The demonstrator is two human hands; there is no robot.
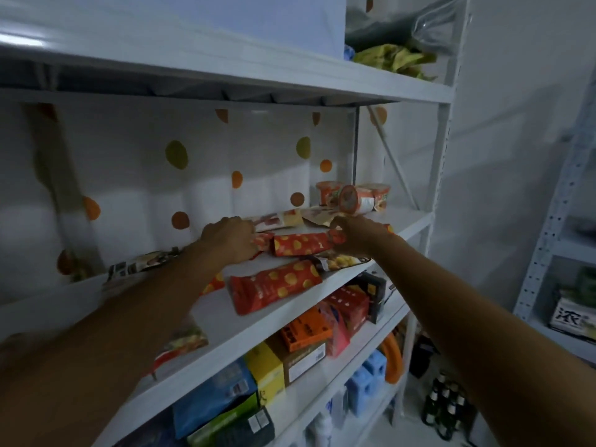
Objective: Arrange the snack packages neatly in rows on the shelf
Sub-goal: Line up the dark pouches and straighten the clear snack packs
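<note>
Your left hand (229, 238) and right hand (354, 237) each grip one end of the red snack package (300, 245), which lies nine-to-three across the shelf (245, 330).

The left forearm (145, 301) hides most of a blurred packet (185, 341).

Your arms: both forearms bare to frame edge. Your left hand (229, 237) and right hand (354, 236) bare likewise. Left forearm blurred, detail there unreadable.
</note>
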